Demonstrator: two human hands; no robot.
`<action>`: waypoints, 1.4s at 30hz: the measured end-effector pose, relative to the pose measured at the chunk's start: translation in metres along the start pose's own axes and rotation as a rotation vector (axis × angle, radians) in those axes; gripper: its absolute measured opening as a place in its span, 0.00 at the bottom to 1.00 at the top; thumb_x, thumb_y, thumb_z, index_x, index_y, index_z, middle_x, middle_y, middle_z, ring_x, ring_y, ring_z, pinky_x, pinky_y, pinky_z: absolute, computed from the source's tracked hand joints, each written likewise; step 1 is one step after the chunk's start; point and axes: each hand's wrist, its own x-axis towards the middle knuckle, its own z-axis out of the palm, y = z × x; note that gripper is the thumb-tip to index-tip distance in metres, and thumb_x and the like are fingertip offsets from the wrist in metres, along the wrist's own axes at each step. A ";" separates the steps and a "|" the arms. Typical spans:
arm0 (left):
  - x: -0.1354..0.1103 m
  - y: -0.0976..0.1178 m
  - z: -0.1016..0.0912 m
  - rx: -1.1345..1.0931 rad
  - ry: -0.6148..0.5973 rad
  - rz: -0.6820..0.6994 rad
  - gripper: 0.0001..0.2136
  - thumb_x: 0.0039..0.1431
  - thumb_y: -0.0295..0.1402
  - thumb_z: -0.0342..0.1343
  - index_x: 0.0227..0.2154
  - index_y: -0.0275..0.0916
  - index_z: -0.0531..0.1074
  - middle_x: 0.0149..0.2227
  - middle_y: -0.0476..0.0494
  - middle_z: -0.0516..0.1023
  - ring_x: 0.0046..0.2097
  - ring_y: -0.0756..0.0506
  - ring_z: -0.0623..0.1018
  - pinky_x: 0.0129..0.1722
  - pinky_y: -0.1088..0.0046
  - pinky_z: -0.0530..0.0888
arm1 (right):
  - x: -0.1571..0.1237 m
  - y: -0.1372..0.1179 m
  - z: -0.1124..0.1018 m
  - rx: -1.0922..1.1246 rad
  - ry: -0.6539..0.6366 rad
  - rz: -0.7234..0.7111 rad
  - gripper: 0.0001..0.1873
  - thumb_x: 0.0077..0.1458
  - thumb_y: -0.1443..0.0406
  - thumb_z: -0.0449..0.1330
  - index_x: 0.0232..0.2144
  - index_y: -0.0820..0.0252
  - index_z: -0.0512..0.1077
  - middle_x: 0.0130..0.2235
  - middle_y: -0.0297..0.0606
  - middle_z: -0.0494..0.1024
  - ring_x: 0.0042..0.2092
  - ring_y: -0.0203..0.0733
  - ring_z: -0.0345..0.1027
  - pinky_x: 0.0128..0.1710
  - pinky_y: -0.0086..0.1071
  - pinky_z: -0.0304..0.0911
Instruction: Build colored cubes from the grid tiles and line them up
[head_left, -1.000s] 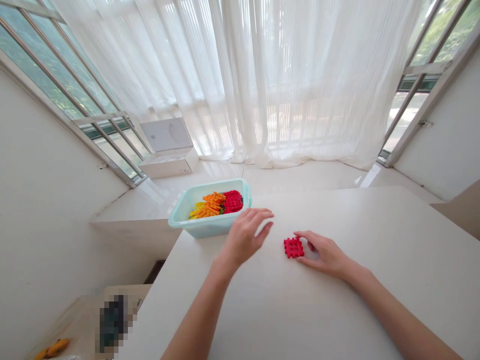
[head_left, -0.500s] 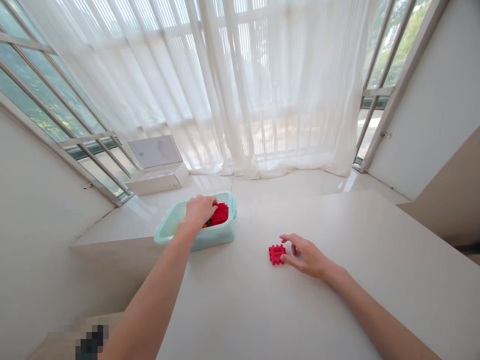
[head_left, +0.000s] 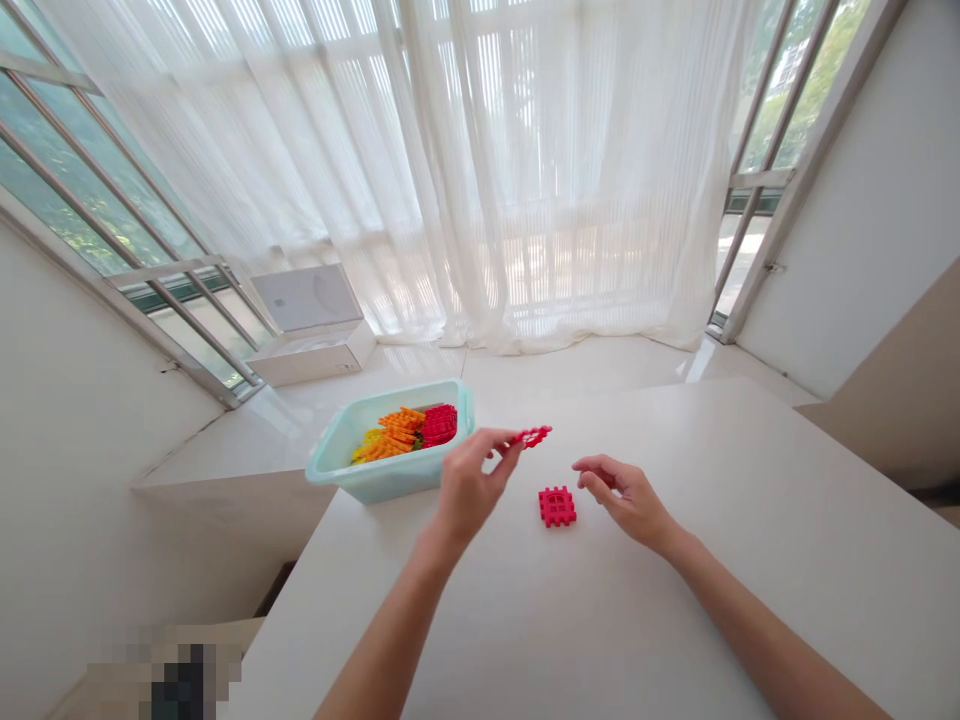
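Observation:
Between thumb and fingers, my left hand (head_left: 474, 482) pinches a flat red plastic building piece (head_left: 534, 437) by its left end, raised over the table. Another red building piece (head_left: 556, 507), square with notched edges and a window-like grid, lies flat on the white table (head_left: 600, 620). My right hand (head_left: 624, 495) is just right of that square, fingers curved and apart, holding nothing. Left of my hands stands a light turquoise bin (head_left: 397, 480) with red pieces (head_left: 439, 426), orange pieces (head_left: 397, 430) and yellow pieces (head_left: 365, 446) inside.
Behind the bin, an open white box (head_left: 311, 352) rests on the sill (head_left: 525, 370). A sheer white curtain (head_left: 465, 180) hangs along the back. Metal window bars (head_left: 82, 190) run up the left side. The table's left edge drops off below the bin.
My left hand has come out of the bin and moved right, carrying a red building piece. My right hand has drawn slightly back from the red square, which lies on the table.

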 end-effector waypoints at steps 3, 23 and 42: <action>-0.027 0.001 0.017 0.097 -0.032 0.336 0.04 0.61 0.28 0.58 0.38 0.43 0.74 0.39 0.47 0.83 0.38 0.48 0.81 0.39 0.72 0.74 | -0.001 -0.007 0.002 0.262 -0.108 0.066 0.21 0.61 0.49 0.54 0.41 0.59 0.73 0.29 0.36 0.76 0.25 0.36 0.61 0.26 0.31 0.59; -0.051 -0.001 0.036 -0.306 -0.340 -0.010 0.14 0.58 0.31 0.61 0.47 0.43 0.71 0.55 0.40 0.73 0.54 0.43 0.76 0.53 0.64 0.76 | -0.004 -0.011 0.000 0.034 -0.095 0.173 0.21 0.56 0.55 0.63 0.50 0.55 0.71 0.26 0.32 0.72 0.26 0.36 0.62 0.26 0.31 0.62; -0.052 -0.020 0.036 -0.251 -0.585 -0.070 0.10 0.55 0.33 0.63 0.41 0.44 0.75 0.49 0.44 0.77 0.51 0.43 0.76 0.52 0.65 0.73 | -0.003 0.016 -0.001 -0.304 -0.286 -0.096 0.18 0.54 0.60 0.63 0.48 0.51 0.74 0.50 0.42 0.77 0.35 0.40 0.70 0.34 0.35 0.70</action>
